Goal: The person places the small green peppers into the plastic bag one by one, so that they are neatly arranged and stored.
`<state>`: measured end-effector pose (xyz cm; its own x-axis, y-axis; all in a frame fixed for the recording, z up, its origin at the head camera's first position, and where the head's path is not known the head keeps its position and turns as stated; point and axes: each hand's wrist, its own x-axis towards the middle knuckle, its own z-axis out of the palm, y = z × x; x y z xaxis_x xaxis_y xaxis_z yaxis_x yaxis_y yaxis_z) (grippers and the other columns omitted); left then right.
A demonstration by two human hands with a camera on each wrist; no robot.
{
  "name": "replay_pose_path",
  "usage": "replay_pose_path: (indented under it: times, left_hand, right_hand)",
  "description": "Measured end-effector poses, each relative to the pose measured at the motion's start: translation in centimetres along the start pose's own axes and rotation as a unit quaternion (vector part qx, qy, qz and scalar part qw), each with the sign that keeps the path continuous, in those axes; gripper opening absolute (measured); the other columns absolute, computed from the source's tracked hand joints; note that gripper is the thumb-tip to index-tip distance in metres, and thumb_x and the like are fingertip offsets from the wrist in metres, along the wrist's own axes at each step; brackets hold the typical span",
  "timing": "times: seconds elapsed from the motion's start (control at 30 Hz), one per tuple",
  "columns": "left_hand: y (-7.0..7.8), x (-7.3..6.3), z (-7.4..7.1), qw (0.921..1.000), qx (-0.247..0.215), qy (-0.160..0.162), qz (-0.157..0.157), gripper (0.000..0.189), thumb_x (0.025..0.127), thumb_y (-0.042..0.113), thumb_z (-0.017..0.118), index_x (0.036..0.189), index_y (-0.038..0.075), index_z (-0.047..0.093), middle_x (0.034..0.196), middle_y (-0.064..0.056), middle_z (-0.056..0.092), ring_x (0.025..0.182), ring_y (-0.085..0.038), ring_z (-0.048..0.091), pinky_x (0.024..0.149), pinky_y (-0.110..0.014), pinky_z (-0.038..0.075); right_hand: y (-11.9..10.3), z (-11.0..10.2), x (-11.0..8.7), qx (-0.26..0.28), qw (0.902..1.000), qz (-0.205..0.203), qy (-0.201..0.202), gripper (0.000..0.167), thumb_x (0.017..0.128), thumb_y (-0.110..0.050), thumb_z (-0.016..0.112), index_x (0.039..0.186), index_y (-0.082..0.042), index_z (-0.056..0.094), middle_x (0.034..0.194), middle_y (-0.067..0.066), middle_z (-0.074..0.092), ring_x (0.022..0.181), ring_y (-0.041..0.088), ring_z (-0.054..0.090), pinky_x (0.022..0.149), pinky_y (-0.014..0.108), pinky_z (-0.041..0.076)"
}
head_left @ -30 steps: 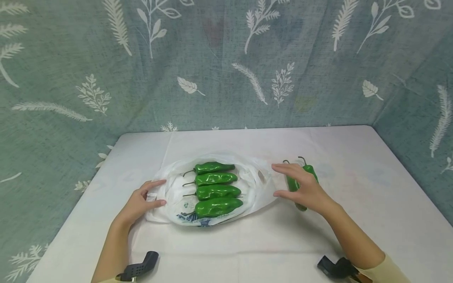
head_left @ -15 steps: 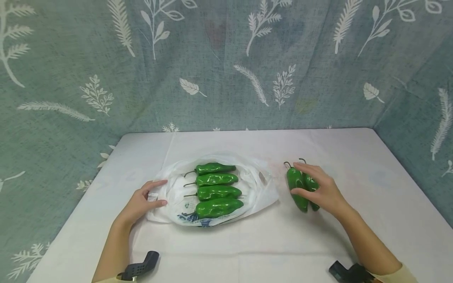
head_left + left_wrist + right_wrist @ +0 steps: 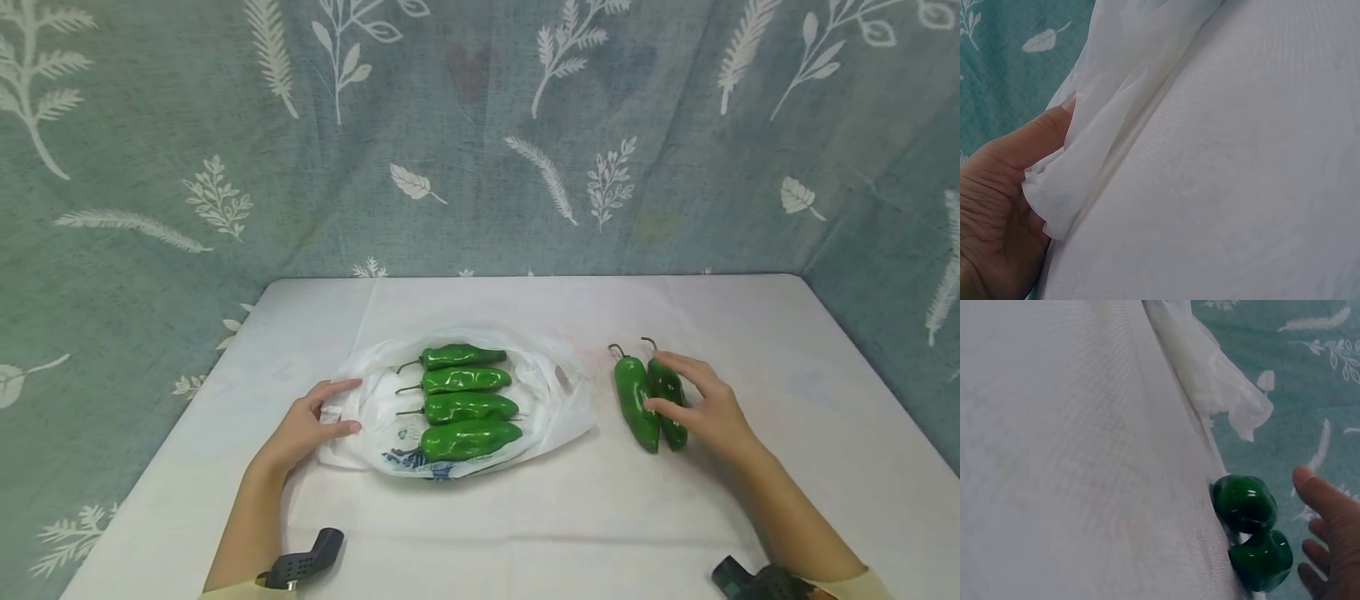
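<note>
Tabletop [image 3: 555, 517]: white, from your six o'clock outward.
Wrist devices [image 3: 306, 560]: black, at seven and five.
Left hand [image 3: 300, 432]: spread wide at the bag [image 3: 546, 417]'s nine-o'clock edge; you can't tell if it pinches.
Right hand [image 3: 711, 407]: spread wide, gripping nothing, partly hiding one of two loose peppers [image 3: 636, 404] at the bag's three o'clock.
Bagged peppers [image 3: 467, 407]: four, lined up.
Curtain [image 3: 465, 221]: leaf-printed green, twelve o'clock.
Views: right wrist shows a thumb-to-pepper gap the head view hides.

Open white plastic bag [image 3: 555, 415], four green peppers [image 3: 469, 407] lined up inside, two loose peppers [image 3: 636, 402] at right, perhaps touching each other
</note>
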<state>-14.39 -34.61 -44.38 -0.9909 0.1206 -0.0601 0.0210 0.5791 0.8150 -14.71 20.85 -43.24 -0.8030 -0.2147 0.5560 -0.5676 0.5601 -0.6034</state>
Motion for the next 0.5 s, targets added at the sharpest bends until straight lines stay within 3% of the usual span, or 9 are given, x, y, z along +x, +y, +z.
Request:
replay_pose_path:
  times: [0.17,0.27,0.4,0.43,0.5]
  left_hand:
    - [-0.1,-0.1,0.0,1.0000,-0.003,-0.001,-0.002,0.072,0.076,0.025,0.079,0.139,0.014,0.046,0.145,-0.015,0.036,0.141,-0.040,0.019,0.110,-0.062,0.019]
    - [-0.1,-0.1,-0.1,1.0000,-0.005,-0.003,-0.001,0.072,0.076,0.024,0.079,0.139,0.015,0.046,0.145,-0.014,0.037,0.141,-0.040,0.019,0.110,-0.062,0.019]
    - [0.1,0.0,0.0,1.0000,-0.005,-0.002,0.000,0.072,0.076,0.025,0.079,0.139,0.013,0.046,0.146,-0.015,0.036,0.141,-0.040,0.019,0.110,-0.062,0.019]
    - [0.1,0.0,0.0,1.0000,-0.005,-0.002,0.000,0.072,0.076,0.025,0.079,0.139,0.013,0.047,0.146,-0.016,0.036,0.141,-0.040,0.019,0.110,-0.062,0.019]
    - [0.1,0.0,-0.1,1.0000,-0.004,-0.002,-0.002,0.072,0.076,0.025,0.079,0.139,0.013,0.046,0.146,-0.016,0.035,0.141,-0.041,0.019,0.109,-0.063,0.019]
  right_hand:
    - [0.9,-0.1,-0.2,-0.020,0.9993,0.029,-0.009,0.071,0.064,-0.004,0.084,0.129,-0.003,0.055,0.130,0.020,0.055,0.123,-0.012,0.033,0.097,0.004,0.026]
    - [1.1,-0.1,-0.3,-0.020,0.9981,0.056,-0.016,0.070,0.067,-0.007,0.083,0.130,-0.004,0.054,0.133,0.019,0.052,0.127,0.000,0.036,0.107,0.028,0.035]
    - [1.4,-0.1,-0.5,-0.009,0.9960,0.085,-0.026,0.069,0.070,-0.009,0.082,0.132,-0.003,0.052,0.136,0.021,0.048,0.129,0.033,0.038,0.098,0.063,0.034]
    - [1.5,-0.1,-0.5,-0.011,0.9956,0.089,-0.027,0.069,0.071,-0.009,0.082,0.132,-0.004,0.051,0.137,0.021,0.048,0.128,0.037,0.038,0.098,0.061,0.035]
    - [1.6,-0.1,-0.5,-0.016,0.9951,0.094,-0.027,0.069,0.072,-0.010,0.081,0.133,-0.004,0.051,0.137,0.020,0.047,0.128,0.037,0.039,0.103,0.048,0.037]
